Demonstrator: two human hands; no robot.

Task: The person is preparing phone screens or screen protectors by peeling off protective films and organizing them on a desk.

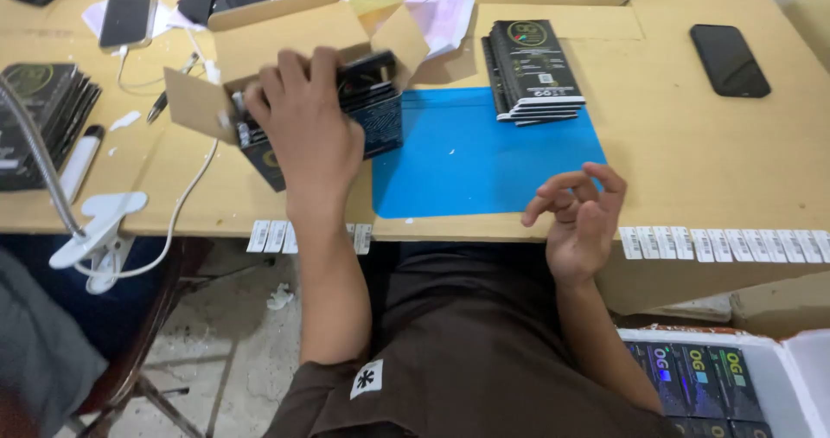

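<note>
My left hand (309,122) reaches into an open cardboard box (298,36) on the wooden table, its fingers curled over the dark flat packages (373,101) packed inside. My right hand (577,217) hovers at the table's front edge, fingers loosely bent and apart, holding nothing. A blue mat (471,157) lies between the two hands. On the mat's far edge rests a stack of black flat packages (529,70).
A black phone (729,59) lies at the right, another phone (128,16) on a cable at the far left. More black packages (39,114) sit stacked at the left. White label strips (726,244) line the table edge. A white box of packages (718,382) stands low right.
</note>
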